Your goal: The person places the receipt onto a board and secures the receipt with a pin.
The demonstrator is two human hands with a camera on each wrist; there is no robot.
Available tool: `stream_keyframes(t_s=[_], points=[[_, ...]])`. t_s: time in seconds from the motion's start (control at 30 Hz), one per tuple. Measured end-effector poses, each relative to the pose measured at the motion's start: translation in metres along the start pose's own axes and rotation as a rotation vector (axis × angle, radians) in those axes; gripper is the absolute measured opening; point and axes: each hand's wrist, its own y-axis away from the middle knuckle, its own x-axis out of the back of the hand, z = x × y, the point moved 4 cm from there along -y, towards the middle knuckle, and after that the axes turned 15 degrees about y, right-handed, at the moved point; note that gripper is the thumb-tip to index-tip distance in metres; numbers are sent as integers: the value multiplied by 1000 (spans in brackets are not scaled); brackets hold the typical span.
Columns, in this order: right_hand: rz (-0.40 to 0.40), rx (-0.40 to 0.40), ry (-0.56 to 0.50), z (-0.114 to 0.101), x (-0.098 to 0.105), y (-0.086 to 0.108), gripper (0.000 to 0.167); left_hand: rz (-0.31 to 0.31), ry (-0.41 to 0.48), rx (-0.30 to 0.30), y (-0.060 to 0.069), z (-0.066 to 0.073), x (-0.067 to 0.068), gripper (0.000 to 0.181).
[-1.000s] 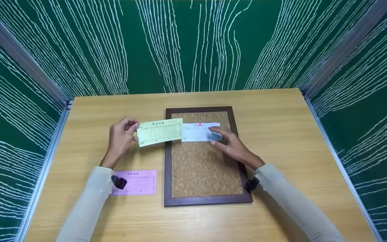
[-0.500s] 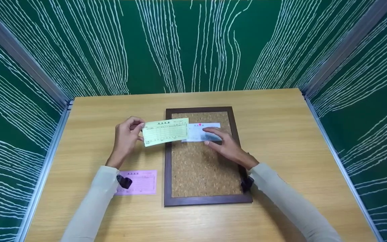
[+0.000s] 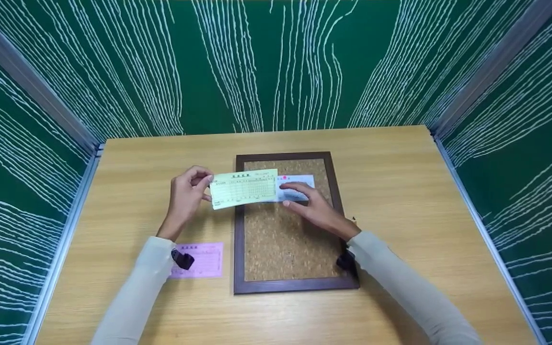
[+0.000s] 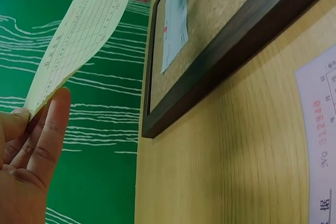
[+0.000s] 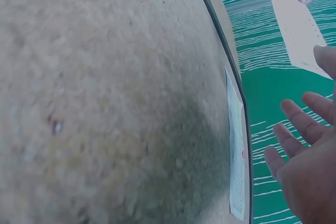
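My left hand [image 3: 187,191] pinches a pale green receipt slip [image 3: 245,189] by its left edge, thumb in front. The printed slip is raised, its right part over a cork board [image 3: 290,244]. Just beyond its right edge hovers my right hand [image 3: 316,208], fingers parted and holding nothing; the right wrist view shows the thumb [image 5: 326,61] close to the slip's corner. Whether they touch, I cannot tell. Behind them a bluish-white slip [image 3: 308,181] lies on the cork, partly covered, with a pink pushpin [image 3: 284,177] at its top.
On the wooden table [image 3: 137,191], left of the board's dark frame [image 3: 239,249], lies a purple receipt slip [image 3: 206,258], partly hidden by my left wrist. Green walls [image 3: 228,62] with white wavy lines enclose the table at the back and sides.
My left hand has carried the green slip rightward, so it covers more of the bluish slip. My right hand has moved left toward the green slip's edge.
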Motion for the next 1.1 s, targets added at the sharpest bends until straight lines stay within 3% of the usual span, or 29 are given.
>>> stream_keyframes(t_s=[0.3,0.63,0.9,1.1], points=[[23,11,-55,-3,-5,-4,48,-5,51,0,2,0,-11,6],[87,-10,-154,-5,-8,-5,15,-9,84,8,2,-2,-19,6],[124,-21,-205,-2,-6,-1,15,-9,92,-17,2,-5,-26,5],[155,-48,-175,5,-3,6,12,-27,66,-41,4,-10,-33,4]])
